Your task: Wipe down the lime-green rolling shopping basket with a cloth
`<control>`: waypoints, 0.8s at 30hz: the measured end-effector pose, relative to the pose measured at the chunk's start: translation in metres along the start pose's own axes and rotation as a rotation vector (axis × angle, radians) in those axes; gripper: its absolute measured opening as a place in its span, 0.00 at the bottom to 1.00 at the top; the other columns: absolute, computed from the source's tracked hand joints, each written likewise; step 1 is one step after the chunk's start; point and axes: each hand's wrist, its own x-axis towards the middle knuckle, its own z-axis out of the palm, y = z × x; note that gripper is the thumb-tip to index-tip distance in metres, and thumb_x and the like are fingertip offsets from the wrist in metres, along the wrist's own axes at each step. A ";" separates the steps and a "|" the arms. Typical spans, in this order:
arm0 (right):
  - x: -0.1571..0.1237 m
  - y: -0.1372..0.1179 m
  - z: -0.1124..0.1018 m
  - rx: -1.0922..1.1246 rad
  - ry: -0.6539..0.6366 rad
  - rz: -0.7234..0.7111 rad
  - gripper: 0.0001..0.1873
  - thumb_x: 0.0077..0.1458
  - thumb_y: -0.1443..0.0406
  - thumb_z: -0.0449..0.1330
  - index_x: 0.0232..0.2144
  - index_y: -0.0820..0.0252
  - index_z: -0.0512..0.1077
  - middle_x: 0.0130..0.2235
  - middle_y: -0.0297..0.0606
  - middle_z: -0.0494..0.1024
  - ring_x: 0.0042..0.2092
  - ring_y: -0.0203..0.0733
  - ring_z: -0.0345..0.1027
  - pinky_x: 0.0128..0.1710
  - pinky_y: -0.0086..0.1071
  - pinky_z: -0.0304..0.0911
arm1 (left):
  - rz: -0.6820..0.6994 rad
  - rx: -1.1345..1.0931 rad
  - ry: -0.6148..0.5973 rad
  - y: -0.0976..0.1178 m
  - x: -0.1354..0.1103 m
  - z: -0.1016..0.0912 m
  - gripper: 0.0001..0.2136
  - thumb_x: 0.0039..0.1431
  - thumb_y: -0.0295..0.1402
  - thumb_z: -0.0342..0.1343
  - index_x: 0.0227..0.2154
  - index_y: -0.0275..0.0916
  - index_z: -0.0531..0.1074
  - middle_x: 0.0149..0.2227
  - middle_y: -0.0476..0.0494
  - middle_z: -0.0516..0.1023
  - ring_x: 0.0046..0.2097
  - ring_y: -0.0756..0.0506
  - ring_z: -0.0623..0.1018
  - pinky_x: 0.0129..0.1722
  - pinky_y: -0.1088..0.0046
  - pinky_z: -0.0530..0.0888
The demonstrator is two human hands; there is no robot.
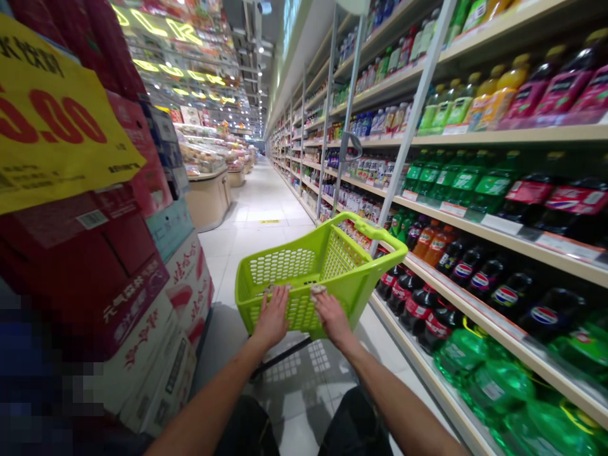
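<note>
A lime-green plastic shopping cart [344,310] stands sideways in front of me, its handle [396,247] toward the shelves on the right. Both my hands rest on its near side, at the upper rim. My left hand [273,316] bends its fingers over the rim onto a small crumpled pale cloth [279,287]. To the right of it, my right hand [331,316] presses another bit of pale cloth [318,289] against the rim. Palms and parts of the fingers are hidden from view. Through the mesh, the basket's far wall [285,266] shows.
Shelves of bottled drinks [479,183] line the right side, with large green bottles [494,373] low down. Stacked drink cartons [142,316] and a yellow price sign [57,120] crowd the left. A tiled aisle [261,196] runs ahead past display counters [209,196].
</note>
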 end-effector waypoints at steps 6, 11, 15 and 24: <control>0.000 -0.028 0.016 0.061 0.032 -0.021 0.16 0.53 0.72 0.49 0.42 0.59 0.71 0.52 0.45 0.69 0.58 0.44 0.55 0.53 0.45 0.55 | -0.084 0.007 -0.004 -0.020 -0.013 -0.001 0.35 0.46 0.27 0.46 0.59 0.31 0.44 0.63 0.39 0.45 0.64 0.43 0.44 0.60 0.55 0.47; 0.018 -0.048 0.039 0.073 -0.008 -0.070 0.15 0.55 0.71 0.50 0.42 0.58 0.70 0.52 0.43 0.68 0.58 0.45 0.54 0.53 0.45 0.55 | -0.169 -0.019 0.023 -0.027 -0.019 -0.002 0.34 0.46 0.28 0.47 0.59 0.30 0.46 0.63 0.35 0.47 0.63 0.40 0.46 0.59 0.54 0.48; -0.012 -0.068 0.066 0.099 -0.181 -0.116 0.16 0.54 0.72 0.51 0.45 0.58 0.70 0.47 0.43 0.74 0.53 0.44 0.63 0.48 0.43 0.62 | -0.221 -0.040 0.031 -0.044 -0.031 0.001 0.33 0.46 0.28 0.48 0.58 0.29 0.47 0.62 0.34 0.48 0.63 0.40 0.48 0.59 0.54 0.49; 0.041 -0.112 0.093 0.189 -0.103 -0.137 0.11 0.55 0.70 0.52 0.37 0.59 0.72 0.50 0.44 0.71 0.56 0.43 0.57 0.53 0.45 0.56 | -0.228 -0.172 0.055 -0.074 -0.043 0.007 0.33 0.44 0.27 0.48 0.57 0.33 0.49 0.61 0.34 0.52 0.63 0.41 0.50 0.58 0.57 0.55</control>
